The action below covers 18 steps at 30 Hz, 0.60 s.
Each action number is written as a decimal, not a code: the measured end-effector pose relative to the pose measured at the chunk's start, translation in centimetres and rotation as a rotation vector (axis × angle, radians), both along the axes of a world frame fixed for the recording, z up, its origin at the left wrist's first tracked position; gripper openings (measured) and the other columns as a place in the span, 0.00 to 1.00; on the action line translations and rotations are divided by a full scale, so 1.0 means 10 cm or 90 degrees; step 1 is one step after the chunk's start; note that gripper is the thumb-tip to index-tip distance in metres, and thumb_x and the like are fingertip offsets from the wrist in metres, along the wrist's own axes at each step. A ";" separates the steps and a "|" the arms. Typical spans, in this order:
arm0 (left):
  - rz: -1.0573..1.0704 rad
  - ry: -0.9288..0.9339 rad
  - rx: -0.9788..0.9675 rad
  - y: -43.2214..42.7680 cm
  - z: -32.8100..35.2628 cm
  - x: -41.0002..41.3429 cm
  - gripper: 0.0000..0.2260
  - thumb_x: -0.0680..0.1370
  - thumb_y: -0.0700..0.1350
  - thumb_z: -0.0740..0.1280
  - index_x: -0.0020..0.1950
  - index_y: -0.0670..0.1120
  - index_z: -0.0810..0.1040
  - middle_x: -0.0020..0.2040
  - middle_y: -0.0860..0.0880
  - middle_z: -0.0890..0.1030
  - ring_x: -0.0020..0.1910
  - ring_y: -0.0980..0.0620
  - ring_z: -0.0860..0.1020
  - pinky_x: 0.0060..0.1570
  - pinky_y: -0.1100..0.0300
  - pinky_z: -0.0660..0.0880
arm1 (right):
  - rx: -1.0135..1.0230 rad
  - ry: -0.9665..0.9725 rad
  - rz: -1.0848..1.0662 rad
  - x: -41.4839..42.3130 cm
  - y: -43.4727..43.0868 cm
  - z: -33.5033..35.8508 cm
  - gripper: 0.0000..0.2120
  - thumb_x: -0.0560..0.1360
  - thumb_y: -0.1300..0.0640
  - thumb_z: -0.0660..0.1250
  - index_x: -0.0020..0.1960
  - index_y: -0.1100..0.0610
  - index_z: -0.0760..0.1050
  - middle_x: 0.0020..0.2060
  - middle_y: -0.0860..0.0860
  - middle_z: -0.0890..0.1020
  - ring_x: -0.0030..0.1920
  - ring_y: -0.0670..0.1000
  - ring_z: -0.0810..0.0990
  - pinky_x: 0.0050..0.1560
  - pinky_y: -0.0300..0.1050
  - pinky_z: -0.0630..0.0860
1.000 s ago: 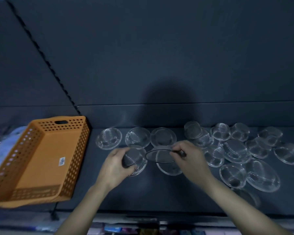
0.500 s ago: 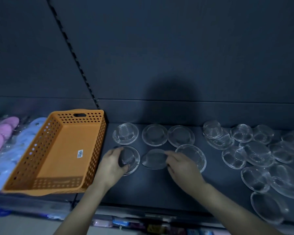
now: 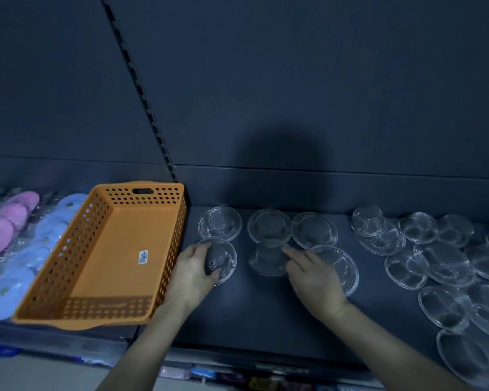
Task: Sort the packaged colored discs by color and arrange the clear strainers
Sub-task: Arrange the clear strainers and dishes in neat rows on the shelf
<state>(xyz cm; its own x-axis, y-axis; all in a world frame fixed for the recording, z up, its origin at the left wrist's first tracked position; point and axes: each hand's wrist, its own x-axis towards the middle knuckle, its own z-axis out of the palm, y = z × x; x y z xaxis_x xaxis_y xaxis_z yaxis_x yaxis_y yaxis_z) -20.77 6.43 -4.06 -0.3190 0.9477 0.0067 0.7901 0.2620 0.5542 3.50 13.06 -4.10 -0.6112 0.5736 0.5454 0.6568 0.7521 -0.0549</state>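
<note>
Gripping the front-left strainer (image 3: 224, 259), the left hand (image 3: 192, 275) held its fingers and thumb curled round the raised mesh dome; this grip was closed on the part. The strainer sat on the dark shelf (image 3: 251, 314), just beside the right wall of the orange basket (image 3: 164, 196).

The right hand (image 3: 315, 280) lay to the right with its grip open: the fingers (image 3: 292, 253) were extended and touched the near edge of the front-middle strainer (image 3: 266, 262). This unit appeared to stand dome-up, though blur and clear plastic made its orientation uncertain. The back of the right hand covered part of the front-right strainer (image 3: 343, 265).

Behind these three, a back row of three strainers (image 3: 269, 225) lay side by side near the rear of the shelf, the two right-hand units almost touching. A loose pile of strainers (image 3: 446, 261) occupied the right end of the shelf, well apart from the rows, with many units overlapping.

On the adjacent shelf section, left of the basket, the packaged pink discs (image 3: 12, 218) lay in a line, and the packaged blue discs (image 3: 17, 277) lay in a second line between them and the basket.
</note>
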 end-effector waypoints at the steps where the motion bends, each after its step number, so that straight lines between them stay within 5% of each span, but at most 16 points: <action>1: -0.003 -0.001 -0.002 0.00 -0.01 0.00 0.27 0.71 0.43 0.73 0.68 0.42 0.71 0.65 0.42 0.73 0.66 0.44 0.70 0.68 0.57 0.64 | -0.010 -0.031 0.001 0.00 -0.02 -0.04 0.09 0.60 0.70 0.71 0.31 0.60 0.73 0.50 0.56 0.84 0.36 0.55 0.80 0.28 0.39 0.72; 8: -0.019 -0.003 0.004 -0.02 -0.05 -0.05 0.26 0.71 0.42 0.73 0.68 0.41 0.71 0.66 0.42 0.72 0.67 0.45 0.69 0.68 0.60 0.62 | -0.139 -0.146 -0.026 0.03 -0.12 -0.09 0.16 0.51 0.65 0.80 0.33 0.59 0.76 0.52 0.56 0.84 0.37 0.55 0.82 0.31 0.42 0.77; 14: -0.030 0.034 0.032 -0.02 -0.03 -0.01 0.27 0.72 0.46 0.72 0.69 0.41 0.70 0.70 0.42 0.68 0.70 0.44 0.65 0.71 0.57 0.59 | -0.240 0.023 -0.158 0.14 -0.09 0.04 0.10 0.71 0.62 0.68 0.52 0.57 0.81 0.58 0.53 0.80 0.57 0.58 0.78 0.55 0.51 0.73; 18: -0.126 0.075 0.088 0.06 0.06 0.21 0.25 0.74 0.47 0.71 0.68 0.43 0.71 0.68 0.45 0.71 0.69 0.46 0.67 0.67 0.55 0.65 | -0.295 -0.116 -0.321 0.35 0.02 0.10 0.21 0.73 0.53 0.68 0.65 0.54 0.72 0.64 0.56 0.72 0.63 0.60 0.68 0.60 0.56 0.69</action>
<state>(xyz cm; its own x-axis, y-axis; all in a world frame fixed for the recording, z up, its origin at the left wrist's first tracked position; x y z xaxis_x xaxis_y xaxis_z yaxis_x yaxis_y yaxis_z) -18.65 6.98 -3.47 -0.1167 0.9791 0.1667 0.8793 0.0238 0.4758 6.96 13.23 -3.13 -0.2685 0.9590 0.0911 0.9481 0.2798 -0.1509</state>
